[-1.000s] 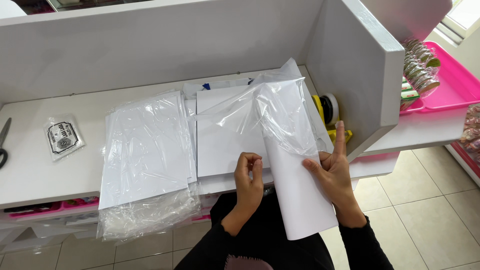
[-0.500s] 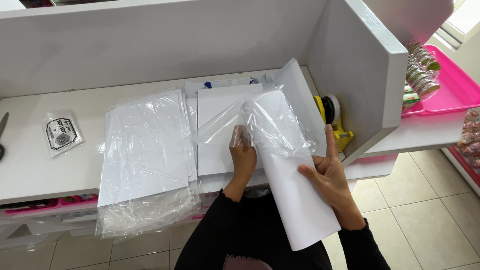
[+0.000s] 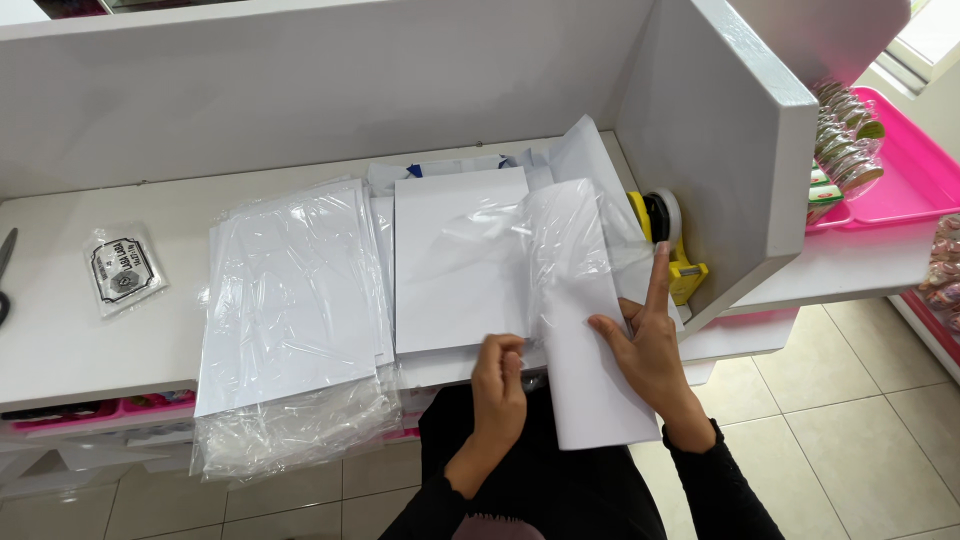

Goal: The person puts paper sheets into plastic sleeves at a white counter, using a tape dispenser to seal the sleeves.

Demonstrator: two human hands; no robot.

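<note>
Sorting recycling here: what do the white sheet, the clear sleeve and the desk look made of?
White sheet: likely matte card or paper, flat with crisp edges. Clear sleeve: thin glossy plastic film, see-through, wrinkled, shiny. Desk: smooth white, perhaps laminated board; unclear.

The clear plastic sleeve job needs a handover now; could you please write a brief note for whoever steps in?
Left hand: pinches the lower edge of the clear plastic sleeve.
Right hand: flat on the white card overhanging the desk edge, forefinger raised.
Done: a stack of sleeved sheets lies on the left of the white desk.
Left: the sleeve is only partly over the sheet; a bare white sheet lies in the middle.
</note>
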